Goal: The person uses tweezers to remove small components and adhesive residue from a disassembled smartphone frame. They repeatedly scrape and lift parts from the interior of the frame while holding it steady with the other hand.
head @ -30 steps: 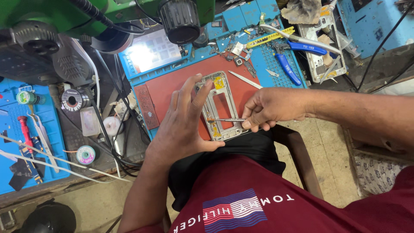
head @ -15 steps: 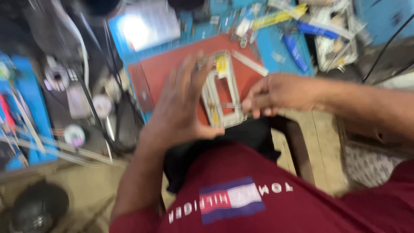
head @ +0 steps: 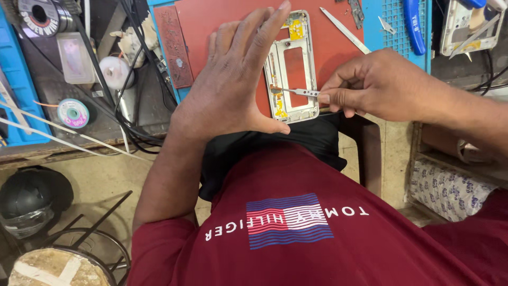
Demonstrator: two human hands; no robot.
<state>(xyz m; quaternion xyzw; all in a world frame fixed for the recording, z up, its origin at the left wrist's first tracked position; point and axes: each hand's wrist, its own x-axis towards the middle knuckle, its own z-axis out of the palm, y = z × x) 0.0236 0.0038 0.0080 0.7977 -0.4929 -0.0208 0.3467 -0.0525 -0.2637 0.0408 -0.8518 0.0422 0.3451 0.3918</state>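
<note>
A silver phone frame (head: 293, 66) with yellow flex parts lies on a red work mat (head: 222, 21) at the bench edge. My left hand (head: 233, 79) rests flat beside it, fingers spread and pressed along the frame's left side, the thumb hooked under its lower edge. My right hand (head: 378, 85) pinches metal tweezers (head: 296, 91), whose tips reach into the lower part of the frame.
Blue mats flank the red one. A second pair of tweezers (head: 344, 30) and blue-handled pliers (head: 415, 26) lie at the top right. Solder spools (head: 73, 113), cables and a small clear box (head: 74, 57) crowd the left. A stool (head: 63, 265) stands below.
The camera has dropped closer to the bench, so the hands and frame look larger. Both hands keep their hold at the frame; the tweezers still point into it.
</note>
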